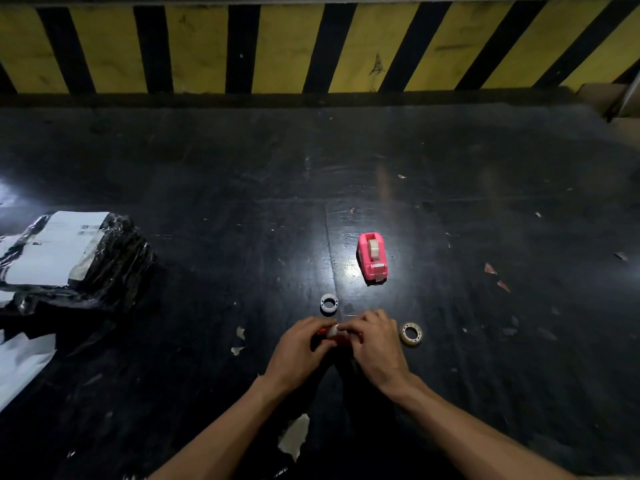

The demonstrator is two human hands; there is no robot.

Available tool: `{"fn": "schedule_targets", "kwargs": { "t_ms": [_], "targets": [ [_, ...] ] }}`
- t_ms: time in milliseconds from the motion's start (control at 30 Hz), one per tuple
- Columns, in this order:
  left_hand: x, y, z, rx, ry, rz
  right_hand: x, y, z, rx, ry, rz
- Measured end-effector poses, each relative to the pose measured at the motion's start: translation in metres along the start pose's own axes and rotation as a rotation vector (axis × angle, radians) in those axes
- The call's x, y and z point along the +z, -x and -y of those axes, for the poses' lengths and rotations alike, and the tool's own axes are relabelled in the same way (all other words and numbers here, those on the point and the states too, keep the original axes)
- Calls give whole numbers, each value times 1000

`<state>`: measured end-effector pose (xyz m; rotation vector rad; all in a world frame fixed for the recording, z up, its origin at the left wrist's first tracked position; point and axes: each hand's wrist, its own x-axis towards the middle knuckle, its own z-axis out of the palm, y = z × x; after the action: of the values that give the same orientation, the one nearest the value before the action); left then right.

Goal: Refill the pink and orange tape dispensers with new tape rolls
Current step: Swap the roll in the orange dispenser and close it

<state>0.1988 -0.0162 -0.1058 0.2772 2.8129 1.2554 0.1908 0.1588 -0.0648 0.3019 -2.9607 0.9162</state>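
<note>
A pink tape dispenser (372,256) stands on the dark table with a tape roll seated in it. Nearer to me, my left hand (300,348) and my right hand (375,344) both close around an orange tape dispenser (323,333), mostly hidden by my fingers; a pale tape roll (333,330) shows at its top between my fingertips. A grey empty core ring (329,303) lies just beyond my left hand. A tape roll (411,334) lies flat right of my right hand.
A black plastic parcel (65,261) with a white label lies at the left. Torn paper scraps (294,436) and tape bits dot the black table (207,202). A yellow-and-black striped wall (311,46) runs along the far edge, with a cardboard box (606,98) at the far right.
</note>
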Motion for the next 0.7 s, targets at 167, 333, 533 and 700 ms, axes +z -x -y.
{"fn": "schedule_targets", "kwargs": {
  "t_ms": [167,333,533,700],
  "targets": [
    [0,-1,4,15,3,5,-16,3,-24,-17,112,21],
    [0,-2,7,23,9,9,-28,8,-39,23,150,-7],
    [0,-2,9,33,20,10,-29,16,-47,101,59,-48],
    [0,-2,8,30,27,0,-21,17,-48,163,7,-36]
  ]
}}
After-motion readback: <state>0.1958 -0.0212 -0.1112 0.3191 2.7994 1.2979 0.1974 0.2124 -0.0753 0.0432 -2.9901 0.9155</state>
